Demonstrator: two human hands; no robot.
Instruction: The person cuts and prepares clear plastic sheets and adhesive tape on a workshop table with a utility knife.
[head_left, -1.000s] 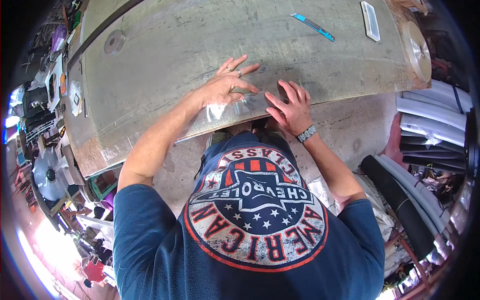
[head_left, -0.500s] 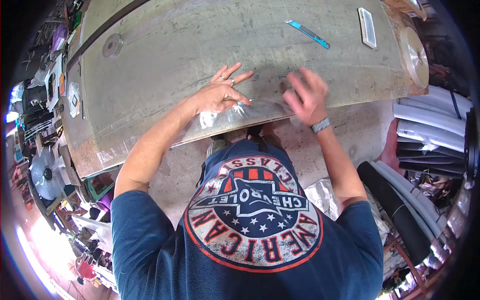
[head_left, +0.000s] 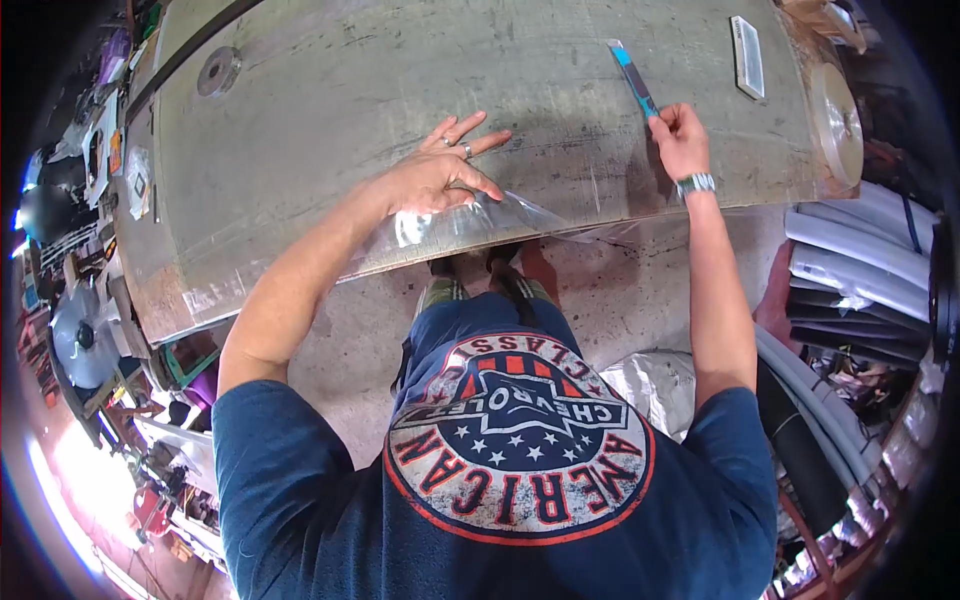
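Observation:
My left hand [head_left: 440,178] rests on the worn workbench [head_left: 340,110] near its front edge, fingers spread, two rings showing. Its thumb side lies against a sheet of clear plastic film [head_left: 532,212], which runs along the bench edge and shines in places. Farther right, my right hand [head_left: 684,145] is closed on the near end of a blue and dark utility knife [head_left: 632,78]. The knife points away from me, over the bench top. Whether its blade is out is too small to tell.
A grey disc-shaped roll [head_left: 219,71] lies at the bench's far left. On the right are a narrow pale-framed case [head_left: 748,58] and a large clear roll [head_left: 838,122]. Several rolls of sheet material [head_left: 860,240] are stacked beyond the right end. Cluttered shelves line the left.
My right hand has moved right, from above the film to the knife, and taken hold of it. The knife has turned more upright in view. My left hand stays nearly in place.

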